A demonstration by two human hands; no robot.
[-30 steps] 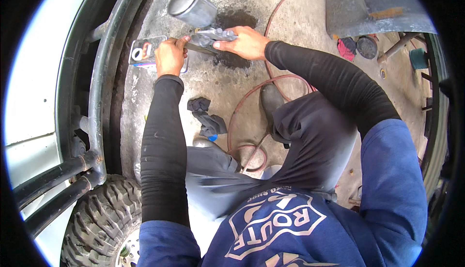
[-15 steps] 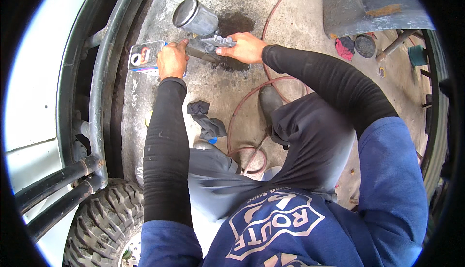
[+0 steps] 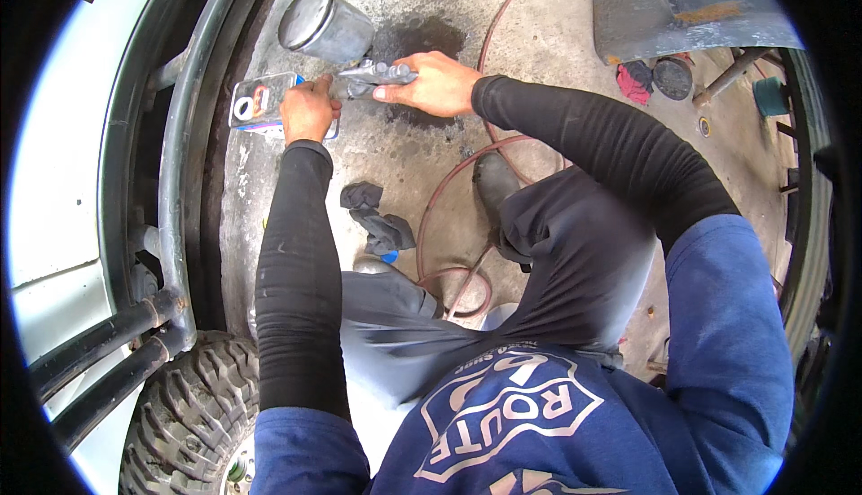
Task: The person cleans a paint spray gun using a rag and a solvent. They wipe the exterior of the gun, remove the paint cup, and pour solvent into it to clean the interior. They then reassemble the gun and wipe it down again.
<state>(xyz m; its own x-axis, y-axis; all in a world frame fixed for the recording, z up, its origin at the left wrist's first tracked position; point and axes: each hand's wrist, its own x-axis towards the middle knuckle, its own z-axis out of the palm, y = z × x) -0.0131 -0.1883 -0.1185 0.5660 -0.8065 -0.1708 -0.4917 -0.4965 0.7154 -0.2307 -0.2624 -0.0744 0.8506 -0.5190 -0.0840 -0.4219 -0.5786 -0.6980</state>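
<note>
A grey metal spray gun (image 3: 373,75) with a big round cup (image 3: 328,26) is held out in front of me, over the concrete floor. My right hand (image 3: 435,83) grips the knobbed end of the gun, thumb on the near side. My left hand (image 3: 307,110) is closed at the gun's other end, fingertips pressed together against it; what lies under those fingers is partly hidden. Below and left of my left hand stands a rectangular can (image 3: 256,102) with a dull metal top, a round white-ringed opening and blue edges, partly covered by that hand.
A black tubular side bar (image 3: 184,163) and a knobby tire (image 3: 193,405) line the left. A reddish hose (image 3: 449,176) snakes over the floor near my boot (image 3: 496,185). Dark cloth (image 3: 382,221) lies closer in. At upper right are a grey panel (image 3: 637,10) and a red rag (image 3: 634,84).
The spray gun and both hands have shifted a little left. The gun has turned, so its flat dark lower part no longer shows. My hands are closer together.
</note>
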